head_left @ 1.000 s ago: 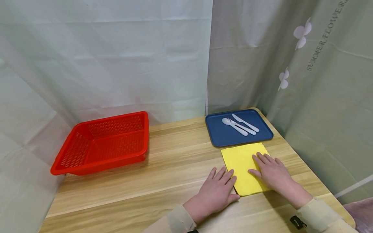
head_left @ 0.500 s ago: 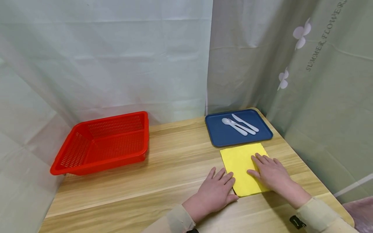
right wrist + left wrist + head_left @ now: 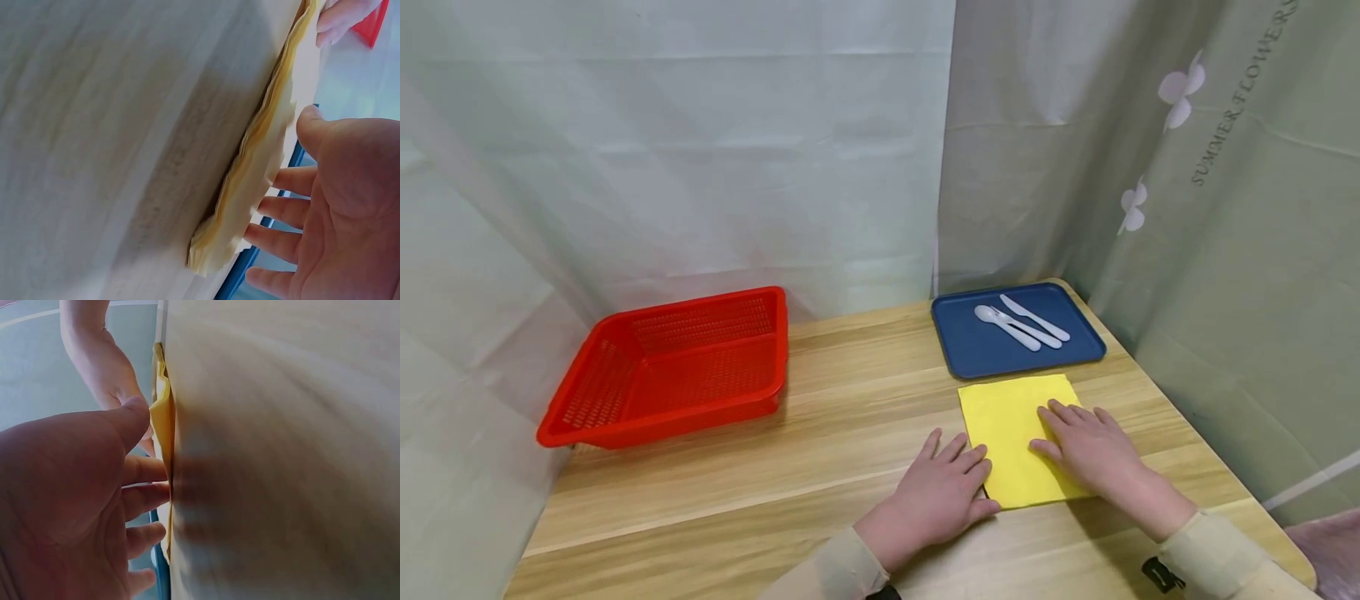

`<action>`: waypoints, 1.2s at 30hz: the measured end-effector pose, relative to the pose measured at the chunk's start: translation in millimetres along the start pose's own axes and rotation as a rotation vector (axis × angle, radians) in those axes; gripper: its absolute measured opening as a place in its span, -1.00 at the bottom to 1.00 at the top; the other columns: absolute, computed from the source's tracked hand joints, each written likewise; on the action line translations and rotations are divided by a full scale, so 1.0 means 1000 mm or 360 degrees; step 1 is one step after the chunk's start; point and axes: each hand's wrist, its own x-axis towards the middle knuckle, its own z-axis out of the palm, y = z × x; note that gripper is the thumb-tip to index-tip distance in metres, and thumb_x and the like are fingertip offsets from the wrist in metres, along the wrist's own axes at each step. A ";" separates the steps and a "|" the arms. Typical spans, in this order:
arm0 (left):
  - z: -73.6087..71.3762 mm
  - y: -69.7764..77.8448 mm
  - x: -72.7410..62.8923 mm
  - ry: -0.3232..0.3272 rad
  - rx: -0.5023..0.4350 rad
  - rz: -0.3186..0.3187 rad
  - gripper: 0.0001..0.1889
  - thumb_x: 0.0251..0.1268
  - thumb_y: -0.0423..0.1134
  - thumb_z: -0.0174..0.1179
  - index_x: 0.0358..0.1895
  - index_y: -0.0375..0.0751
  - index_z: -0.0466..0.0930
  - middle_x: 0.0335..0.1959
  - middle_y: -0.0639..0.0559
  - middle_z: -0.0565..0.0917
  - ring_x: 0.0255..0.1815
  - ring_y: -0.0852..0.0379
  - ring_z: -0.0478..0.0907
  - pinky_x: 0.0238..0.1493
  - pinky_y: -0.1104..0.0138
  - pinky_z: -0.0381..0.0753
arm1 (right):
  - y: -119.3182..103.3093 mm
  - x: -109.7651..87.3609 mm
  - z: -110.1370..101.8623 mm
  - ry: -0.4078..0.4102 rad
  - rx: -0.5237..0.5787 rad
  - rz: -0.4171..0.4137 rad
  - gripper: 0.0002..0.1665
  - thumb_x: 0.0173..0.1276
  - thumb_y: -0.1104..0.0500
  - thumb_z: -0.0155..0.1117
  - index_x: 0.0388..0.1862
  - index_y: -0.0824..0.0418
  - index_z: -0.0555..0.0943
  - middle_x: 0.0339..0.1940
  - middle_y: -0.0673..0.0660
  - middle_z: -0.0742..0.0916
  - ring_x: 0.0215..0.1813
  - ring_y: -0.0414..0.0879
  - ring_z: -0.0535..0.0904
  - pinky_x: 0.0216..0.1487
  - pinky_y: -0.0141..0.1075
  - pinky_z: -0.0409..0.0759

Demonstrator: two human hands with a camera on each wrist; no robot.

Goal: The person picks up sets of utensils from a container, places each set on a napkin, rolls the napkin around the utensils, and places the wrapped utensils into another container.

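A flat yellow square point(image 3: 1011, 429), like a stack of napkins, lies on the wooden table at the right. Several thin wavy layers show along its edge in the right wrist view. My left hand point(image 3: 937, 490) is at its left side, fingers spread, with fingertips and thumb right at the edge. On the square's right part rests my right hand point(image 3: 1093, 450), its fingers extended flat. In the left wrist view the fingers point(image 3: 147, 501) point toward the yellow edge. The right palm faces down over the square.
Behind the square stands a blue tray point(image 3: 958, 350) holding a white spoon point(image 3: 1006, 327), fork point(image 3: 1028, 328) and knife point(image 3: 1036, 317). A red perforated basket point(image 3: 662, 429) sits at the back left of the table point(image 3: 700, 517). Pale curtains point(image 3: 737, 167) hang around the table.
The yellow square has slid a little left and toward the person, with both hands moving along with it. A wider gap now shows between it and the blue tray.
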 end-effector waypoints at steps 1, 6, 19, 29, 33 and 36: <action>-0.001 -0.001 -0.001 -0.0011 -0.0005 -0.0004 -0.31 0.74 0.40 -0.13 0.62 0.12 0.52 0.65 0.21 0.45 0.74 -0.02 0.25 0.70 -0.17 0.19 | -0.001 0.000 -0.001 0.0001 -0.0002 -0.0009 -0.23 0.70 -0.25 0.22 0.54 0.31 0.59 0.54 0.42 0.59 0.51 0.44 0.52 0.51 0.48 0.34; -0.005 -0.007 -0.007 -0.0055 -0.0052 -0.0020 -0.31 0.72 0.41 -0.09 0.62 0.11 0.52 0.66 0.20 0.44 0.75 -0.02 0.23 0.70 -0.19 0.16 | -0.005 0.002 -0.001 0.0012 -0.0008 -0.0060 -0.26 0.69 -0.24 0.23 0.51 0.29 0.62 0.50 0.40 0.63 0.48 0.42 0.55 0.51 0.48 0.33; -0.010 -0.025 -0.024 -0.0074 -0.0066 -0.0031 -0.34 0.72 0.39 -0.06 0.57 0.11 0.55 0.66 0.18 0.44 0.74 -0.06 0.26 0.71 -0.20 0.14 | -0.023 0.008 -0.007 -0.0065 -0.0014 -0.0140 -0.28 0.70 -0.25 0.22 0.50 0.25 0.64 0.48 0.39 0.65 0.48 0.42 0.56 0.55 0.41 0.34; -0.009 -0.040 -0.036 -0.0060 -0.0091 -0.0065 -0.44 0.73 0.36 -0.03 0.38 0.09 0.63 0.65 0.15 0.47 0.73 -0.07 0.28 0.71 -0.22 0.13 | -0.037 0.011 -0.009 -0.0095 0.0018 -0.0204 -0.29 0.69 -0.26 0.22 0.48 0.24 0.66 0.46 0.39 0.66 0.48 0.44 0.54 0.56 0.36 0.37; -0.007 -0.046 -0.041 -0.0056 -0.0093 -0.0072 -0.48 0.72 0.36 -0.02 0.30 0.10 0.65 0.64 0.15 0.47 0.72 -0.07 0.29 0.71 -0.21 0.15 | -0.043 0.012 -0.008 -0.0077 0.0020 -0.0242 -0.29 0.68 -0.26 0.23 0.47 0.24 0.67 0.45 0.39 0.67 0.47 0.45 0.55 0.55 0.35 0.39; -0.007 -0.051 -0.045 -0.0049 -0.0104 -0.0079 -0.50 0.72 0.35 0.00 0.24 0.09 0.65 0.64 0.14 0.48 0.72 -0.07 0.30 0.70 -0.22 0.16 | -0.048 0.011 -0.008 -0.0043 0.0008 -0.0280 -0.32 0.68 -0.25 0.25 0.44 0.23 0.69 0.42 0.38 0.69 0.43 0.44 0.58 0.52 0.32 0.44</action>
